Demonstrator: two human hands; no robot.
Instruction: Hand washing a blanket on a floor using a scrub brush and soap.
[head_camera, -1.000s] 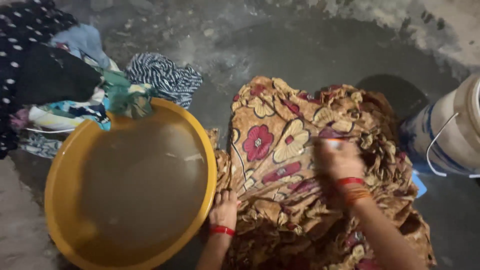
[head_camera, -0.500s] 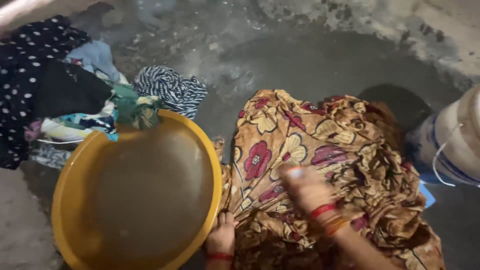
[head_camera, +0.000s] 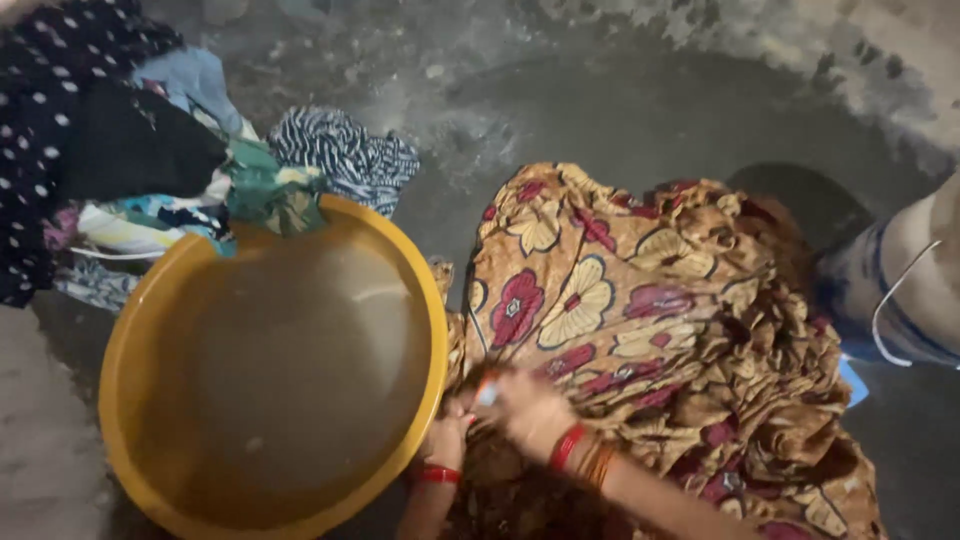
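A wet brown and yellow cloth with red flowers (head_camera: 640, 320) lies bunched on the wet concrete floor. My left hand (head_camera: 446, 438), with a red bangle at the wrist, grips the cloth's near edge beside the rim of a yellow basin (head_camera: 130, 330). My right hand (head_camera: 530, 412), wearing red and orange bangles, is closed on a small pale blue object (head_camera: 487, 392) and presses it onto the cloth right next to my left hand. The object is blurred and mostly hidden by my fingers.
The yellow basin holds murky water. A heap of clothes (head_camera: 110, 160) lies behind it at the upper left, with a black-and-white striped piece (head_camera: 345, 150) beside it. A white bucket with a wire handle (head_camera: 905, 290) stands at the right edge.
My right hand has slid from the middle of the floral cloth down and left to its near edge, beside my left hand. The view has shifted slightly.
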